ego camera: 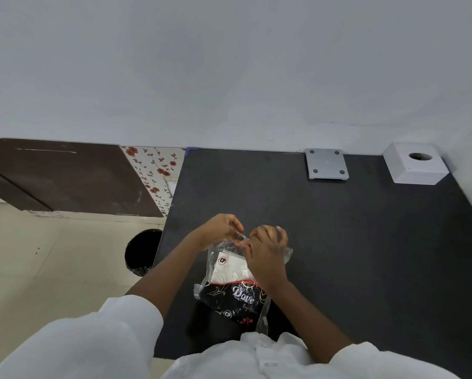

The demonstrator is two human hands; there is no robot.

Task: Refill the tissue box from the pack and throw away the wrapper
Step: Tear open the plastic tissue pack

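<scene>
A tissue pack (233,291) in clear plastic wrapper, white at its top and black with "Dove" print lower down, stands tilted above the near part of the black table (338,242). My left hand (219,229) pinches the wrapper's upper left edge. My right hand (267,253) grips the wrapper's top right, covering part of it. Both hands hold the top of the wrapper apart. A white square tissue box (416,166) with a round hole in its lid sits at the table's far right corner, well away from both hands.
A grey flat plate (327,164) with dark dots lies at the table's back edge by the white wall. A black bin (142,253) stands on the beige floor left of the table. A brown panel and flowered tiles lie beyond it.
</scene>
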